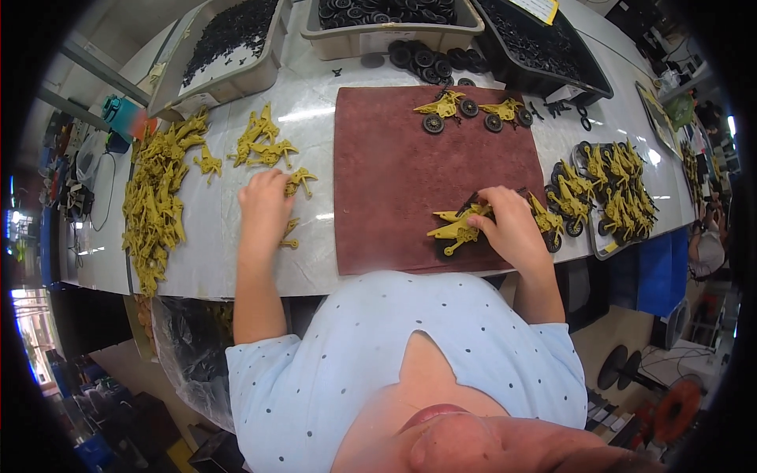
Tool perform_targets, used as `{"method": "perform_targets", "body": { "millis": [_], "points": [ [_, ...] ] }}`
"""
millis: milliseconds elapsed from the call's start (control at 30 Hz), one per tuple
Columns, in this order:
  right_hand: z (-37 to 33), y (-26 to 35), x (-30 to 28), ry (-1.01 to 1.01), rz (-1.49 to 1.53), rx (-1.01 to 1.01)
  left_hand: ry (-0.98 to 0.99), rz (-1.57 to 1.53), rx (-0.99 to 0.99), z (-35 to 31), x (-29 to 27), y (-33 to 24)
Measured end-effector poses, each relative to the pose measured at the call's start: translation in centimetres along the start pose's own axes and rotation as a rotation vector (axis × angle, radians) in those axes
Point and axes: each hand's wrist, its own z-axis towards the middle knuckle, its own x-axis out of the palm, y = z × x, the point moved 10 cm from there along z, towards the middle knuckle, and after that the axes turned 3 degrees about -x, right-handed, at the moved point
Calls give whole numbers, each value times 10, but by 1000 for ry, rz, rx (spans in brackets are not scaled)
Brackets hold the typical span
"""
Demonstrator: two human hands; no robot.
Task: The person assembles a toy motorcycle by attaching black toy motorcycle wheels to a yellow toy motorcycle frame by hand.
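My left hand (265, 203) is curled at the left of the table, its fingertips against a yellow toy motorbike body (300, 182). Another yellow body (290, 234) lies beside that wrist, partly hidden. At the front right of the maroon cloth (378, 181), my right hand (509, 225) is closed on a yellow toy motorbike (456, 229) with black parts; the palm hides some of it. Right of this hand stands another motorbike (547, 221) with a black wheel. Two motorbikes with wheels, one (443, 107) left of the other (505, 113), rest at the cloth's far edge.
A heap of yellow bodies (154, 205) covers the far left, with a smaller group (260, 140) nearer. Grey bins (229, 59) (392, 35) and a black bin (544, 59) of black parts line the back. Loose wheels (426, 61) lie before them. A tray (611, 248) of motorbikes stands right.
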Motion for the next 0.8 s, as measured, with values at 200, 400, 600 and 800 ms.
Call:
{"method": "perform_targets", "body": {
  "millis": [200, 400, 600, 800],
  "points": [
    [11, 10, -22, -132, -81, 12, 211, 94, -37, 8, 23, 34],
    [45, 17, -52, -134, 127, -112, 369, -65, 6, 18, 11, 3],
    [119, 7, -44, -52, 367, -119, 177, -546, 388, 84, -8, -134],
    [181, -53, -14, -57, 427, 100, 176, -427, 345, 149, 61, -192]
  ]
}}
